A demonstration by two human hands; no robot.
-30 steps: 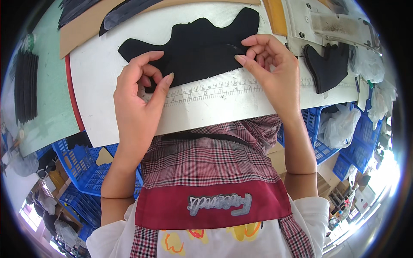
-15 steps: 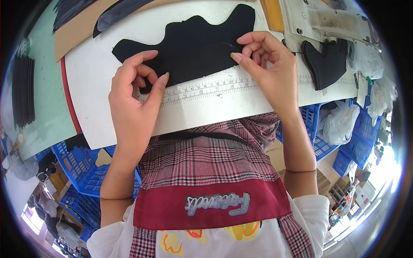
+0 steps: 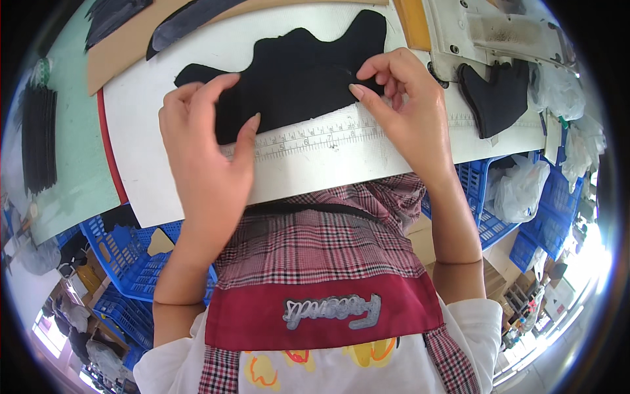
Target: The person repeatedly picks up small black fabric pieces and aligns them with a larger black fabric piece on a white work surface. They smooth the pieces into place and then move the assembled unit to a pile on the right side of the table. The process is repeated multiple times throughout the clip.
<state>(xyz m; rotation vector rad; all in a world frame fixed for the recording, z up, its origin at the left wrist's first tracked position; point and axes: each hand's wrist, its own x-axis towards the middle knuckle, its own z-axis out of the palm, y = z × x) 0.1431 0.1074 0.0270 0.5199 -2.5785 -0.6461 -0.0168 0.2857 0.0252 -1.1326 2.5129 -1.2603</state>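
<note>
A dark black fabric piece (image 3: 295, 75) with a wavy far edge and a straighter near edge lies on the white table, just beyond the printed ruler scale (image 3: 308, 141). My left hand (image 3: 207, 144) is over its left end, thumb and forefinger wide apart, with the fingertips at the cloth; the other fingers are partly hidden behind the forefinger. At the right end, my right hand (image 3: 410, 108) has thumb and forefinger drawn close together on the cloth near its edge, the remaining fingers curled.
Another black cut piece (image 3: 495, 98) lies to the right, below a pale machine (image 3: 512, 33). Brown board (image 3: 121, 59) with dark pieces is at the far left. A stack of black strips (image 3: 39, 138) lies on the green surface. Blue baskets (image 3: 141, 262) stand below the table.
My left hand has shifted slightly left and nearer to me, its fingers spreading. My right thumb and forefinger have come closer together and moved a little left. The fabric has barely moved.
</note>
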